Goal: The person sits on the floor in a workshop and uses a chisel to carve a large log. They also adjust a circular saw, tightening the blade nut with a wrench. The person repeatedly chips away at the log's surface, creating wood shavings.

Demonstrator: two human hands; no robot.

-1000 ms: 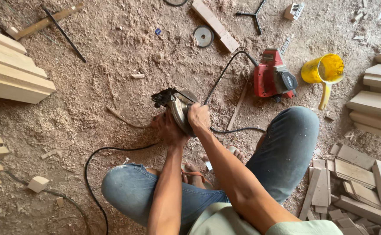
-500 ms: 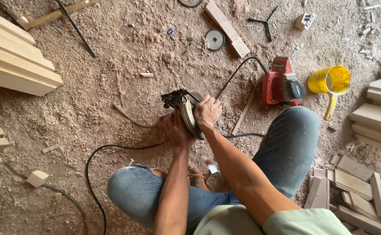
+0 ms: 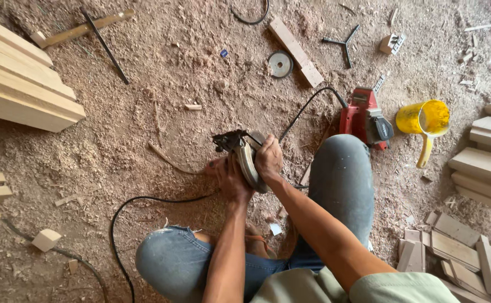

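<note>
A squatting person gripped a small circular saw (image 3: pixel 244 154) over the sawdust-covered floor (image 3: pixel 144 112), right hand (image 3: pixel 269 159) clamped on its body, left hand (image 3: pixel 231 178) closed on its near side. Steady work called for keeping the black cord (image 3: pixel 144 205) behind the saw. Since the previous frame, the saw barely moved; the red power tool (image 3: pixel 365 118) lay right of it.
</note>
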